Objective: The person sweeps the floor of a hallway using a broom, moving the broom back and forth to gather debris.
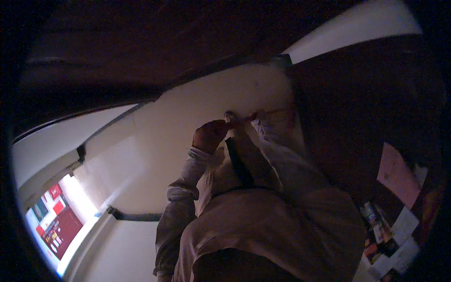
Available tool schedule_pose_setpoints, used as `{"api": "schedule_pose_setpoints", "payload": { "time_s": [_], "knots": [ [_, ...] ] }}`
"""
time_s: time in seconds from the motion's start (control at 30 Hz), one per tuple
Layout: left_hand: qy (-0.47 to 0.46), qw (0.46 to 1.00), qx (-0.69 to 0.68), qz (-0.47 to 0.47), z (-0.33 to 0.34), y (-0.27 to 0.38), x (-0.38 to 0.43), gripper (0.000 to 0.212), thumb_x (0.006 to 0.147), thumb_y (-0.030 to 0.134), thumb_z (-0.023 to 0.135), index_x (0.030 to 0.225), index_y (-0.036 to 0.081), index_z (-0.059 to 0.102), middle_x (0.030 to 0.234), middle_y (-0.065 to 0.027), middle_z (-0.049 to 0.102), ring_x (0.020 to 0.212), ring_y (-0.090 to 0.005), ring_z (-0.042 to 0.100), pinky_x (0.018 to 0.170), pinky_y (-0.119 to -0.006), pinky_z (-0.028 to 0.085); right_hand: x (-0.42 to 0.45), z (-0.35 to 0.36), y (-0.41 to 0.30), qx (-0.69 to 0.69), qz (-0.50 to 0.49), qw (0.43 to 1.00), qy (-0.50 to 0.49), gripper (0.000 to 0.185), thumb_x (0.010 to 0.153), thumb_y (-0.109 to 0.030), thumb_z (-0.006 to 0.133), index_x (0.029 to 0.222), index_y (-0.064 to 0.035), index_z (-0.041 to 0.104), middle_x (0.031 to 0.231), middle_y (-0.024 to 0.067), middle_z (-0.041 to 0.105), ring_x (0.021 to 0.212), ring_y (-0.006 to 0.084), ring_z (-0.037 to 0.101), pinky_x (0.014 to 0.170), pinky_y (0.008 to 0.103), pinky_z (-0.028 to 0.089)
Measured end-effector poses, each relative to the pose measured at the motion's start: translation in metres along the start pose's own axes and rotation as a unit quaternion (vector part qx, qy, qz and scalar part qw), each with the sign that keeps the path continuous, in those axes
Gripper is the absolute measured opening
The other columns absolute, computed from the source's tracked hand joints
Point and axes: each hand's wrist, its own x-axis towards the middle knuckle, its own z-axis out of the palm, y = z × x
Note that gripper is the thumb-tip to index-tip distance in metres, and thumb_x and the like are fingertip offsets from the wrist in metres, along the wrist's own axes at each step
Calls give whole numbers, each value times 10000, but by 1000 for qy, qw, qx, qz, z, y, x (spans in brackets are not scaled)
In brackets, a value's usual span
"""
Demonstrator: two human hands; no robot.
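The picture is dim. My left hand (210, 135), below a rolled pale sleeve, is bent inward in front of my body, its fingers curled. What it holds cannot be made out. Just beyond its fingertips shows a small, roundish grey and dark thing (228, 115). My right hand (253, 117) is at the end of the other pale sleeve, a little to the right, mostly in shadow. Something dark reddish (239, 123) lies between the hands; whether they grip it is unclear. A dark strip of cloth or strap (239, 164) runs down between my forearms.
Pale floor (158, 116) lies beneath. A large dark surface (352, 105) stands at right, with papers (400, 174) and small packages (377, 222) on or by it. Another dark surface (123, 70) spans the top. A bright opening (79, 194) shows at lower left.
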Motion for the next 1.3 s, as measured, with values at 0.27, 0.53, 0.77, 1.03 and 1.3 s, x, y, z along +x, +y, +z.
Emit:
{"api": "schedule_pose_setpoints", "payload": {
  "time_s": [0.27,0.53,0.77,1.03,1.3],
  "knots": [
    [113,982,-138,-62,14,-44,-32,184,739,137,541,903,55,562,830,-83,583,706,-167,567,612,-259,458,14,44,-48,-66,30,995,-69,190,787,-297,416,750,-111,418,621,56,446,565,195,462,566,368,416],
    [242,889,-250,-297,-26,-4,-131,188,745,68,532,922,6,549,816,-47,577,745,-99,520,668,-229,418,2,157,32,-86,134,974,-161,204,781,-325,420,743,-125,418,620,54,441,563,198,459,573,379,415],
    [403,819,-166,-373,-89,33,-234,263,747,212,541,872,-19,563,639,-18,530,547,-79,452,494,-193,360,-71,249,179,24,324,943,-79,216,775,-350,423,736,-137,418,619,53,437,561,200,456,580,389,414],
    [438,789,-298,-311,-60,3,-230,195,753,128,507,873,-16,561,877,-62,541,782,-130,499,692,-229,399,-34,153,164,2,267,951,-153,138,763,-235,471,728,-108,432,672,44,479,585,205,490,608,312,450],
    [126,850,-475,-192,50,-11,-81,229,695,94,582,910,33,532,805,-96,564,786,-174,527,698,-268,406,20,61,-24,-149,110,961,-204,145,768,-251,451,770,-106,459,736,49,495,656,199,489,647,311,429]
  ]
}}
